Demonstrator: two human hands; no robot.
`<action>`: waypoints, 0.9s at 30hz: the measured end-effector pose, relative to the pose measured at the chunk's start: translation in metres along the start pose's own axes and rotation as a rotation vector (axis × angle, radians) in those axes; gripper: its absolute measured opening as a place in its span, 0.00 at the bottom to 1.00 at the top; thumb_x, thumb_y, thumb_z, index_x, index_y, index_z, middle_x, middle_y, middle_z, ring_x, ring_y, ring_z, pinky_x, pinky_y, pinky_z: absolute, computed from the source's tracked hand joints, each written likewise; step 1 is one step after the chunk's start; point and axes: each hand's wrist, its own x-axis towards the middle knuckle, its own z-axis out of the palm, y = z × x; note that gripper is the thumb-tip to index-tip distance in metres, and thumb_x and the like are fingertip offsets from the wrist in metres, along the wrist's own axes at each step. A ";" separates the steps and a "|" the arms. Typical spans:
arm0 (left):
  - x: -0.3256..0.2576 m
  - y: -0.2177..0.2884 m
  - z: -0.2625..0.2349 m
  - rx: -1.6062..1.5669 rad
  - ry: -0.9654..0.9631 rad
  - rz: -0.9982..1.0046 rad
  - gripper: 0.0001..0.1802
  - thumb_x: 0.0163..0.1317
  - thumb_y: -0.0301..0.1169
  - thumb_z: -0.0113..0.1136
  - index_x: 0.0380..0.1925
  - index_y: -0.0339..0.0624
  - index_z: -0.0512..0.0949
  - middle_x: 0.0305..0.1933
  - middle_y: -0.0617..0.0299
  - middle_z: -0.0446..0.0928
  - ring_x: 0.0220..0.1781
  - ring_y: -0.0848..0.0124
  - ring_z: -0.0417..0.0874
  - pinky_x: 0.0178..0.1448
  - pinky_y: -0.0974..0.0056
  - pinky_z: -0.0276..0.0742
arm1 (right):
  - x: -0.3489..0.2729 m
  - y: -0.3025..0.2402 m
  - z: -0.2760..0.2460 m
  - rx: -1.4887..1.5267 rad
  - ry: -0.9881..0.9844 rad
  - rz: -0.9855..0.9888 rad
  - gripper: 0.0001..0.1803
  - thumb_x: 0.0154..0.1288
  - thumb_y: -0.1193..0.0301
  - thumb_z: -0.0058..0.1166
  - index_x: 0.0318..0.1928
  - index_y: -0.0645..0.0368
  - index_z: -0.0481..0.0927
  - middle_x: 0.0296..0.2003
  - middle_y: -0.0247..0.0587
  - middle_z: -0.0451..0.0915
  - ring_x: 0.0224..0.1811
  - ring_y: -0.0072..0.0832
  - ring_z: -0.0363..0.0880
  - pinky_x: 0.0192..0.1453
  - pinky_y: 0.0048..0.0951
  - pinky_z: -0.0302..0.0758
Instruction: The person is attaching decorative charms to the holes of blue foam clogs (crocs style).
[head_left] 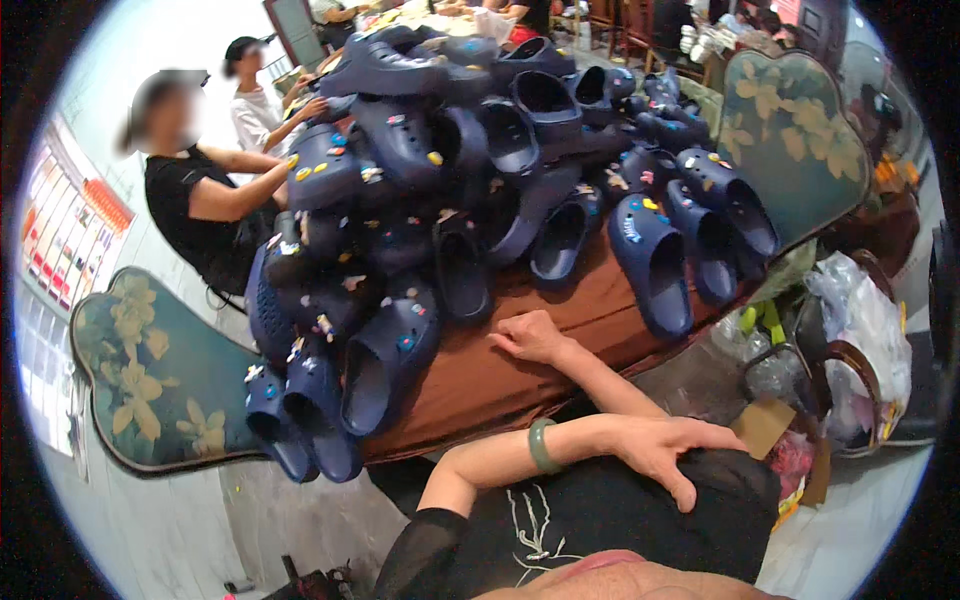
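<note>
Counter (520, 375) largely buried under heaped navy clogs (450, 170), charms on clogs too small to identify, far seated people cut off by top edge, bagged contents (860, 330) at right indistinct

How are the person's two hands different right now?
The left hand, with a green bangle on its wrist, lies across the person's black-clothed lap; the right hand rests on the brown tablecloth beside the blue clogs. Both are bare and hold nothing.
</note>
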 end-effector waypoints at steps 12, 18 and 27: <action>0.002 -0.011 -0.012 -0.296 -0.106 -0.041 0.44 0.58 0.45 0.66 0.67 0.33 0.59 0.67 0.51 0.64 0.71 0.60 0.59 0.73 0.57 0.52 | 0.000 0.006 0.000 0.049 0.043 -0.037 0.18 0.64 0.56 0.54 0.23 0.54 0.78 0.20 0.45 0.79 0.25 0.44 0.80 0.28 0.44 0.74; 0.012 -0.009 -0.008 -0.242 -0.156 0.033 0.51 0.49 0.44 0.74 0.68 0.33 0.58 0.66 0.54 0.66 0.68 0.65 0.65 0.71 0.61 0.57 | 0.000 0.002 0.002 0.016 0.028 -0.052 0.17 0.64 0.57 0.53 0.23 0.54 0.77 0.19 0.44 0.78 0.24 0.45 0.80 0.27 0.44 0.73; -0.001 -0.001 -0.012 0.286 -0.045 0.083 0.40 0.57 0.46 0.66 0.65 0.36 0.64 0.65 0.54 0.67 0.66 0.57 0.63 0.70 0.52 0.53 | 0.002 0.004 -0.002 -0.016 0.026 -0.039 0.17 0.64 0.58 0.54 0.23 0.54 0.77 0.19 0.45 0.78 0.24 0.45 0.79 0.27 0.44 0.74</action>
